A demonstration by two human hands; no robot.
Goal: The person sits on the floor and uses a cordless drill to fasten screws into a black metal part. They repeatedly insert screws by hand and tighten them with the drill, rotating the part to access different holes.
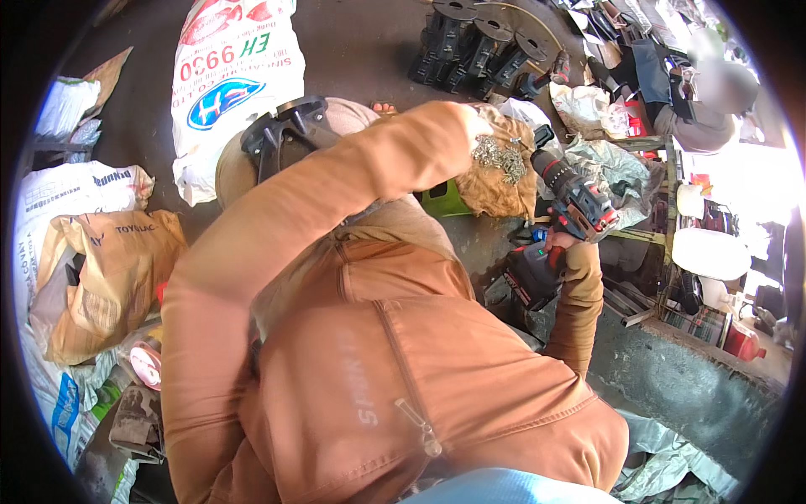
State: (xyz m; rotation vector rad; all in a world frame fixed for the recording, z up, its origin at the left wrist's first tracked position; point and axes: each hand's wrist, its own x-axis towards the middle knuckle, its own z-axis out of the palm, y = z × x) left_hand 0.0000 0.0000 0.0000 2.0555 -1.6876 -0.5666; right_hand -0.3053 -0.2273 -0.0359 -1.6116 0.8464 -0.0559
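Note:
My right hand (564,241) is wrapped round the handle of a black and red cordless drill (575,197), its chuck pointing up and left. My left arm reaches across my body, and my left hand (478,126) is at the edge of a pile of small silver screws (504,158). Its fingers are smeared and partly hidden, so I cannot tell whether it holds any. The screws lie on a crumpled brown sack (478,195). A black plastic part with a round flange (290,126) rests on my lap, partly covered by my left sleeve.
Several similar black spool-shaped parts (485,38) stand on the floor ahead. A large white printed sack (231,92) lies ahead left, and a brown paper bag (113,277) at the left. A cluttered shelf (667,210) is at the right, with another person (714,105) beyond it.

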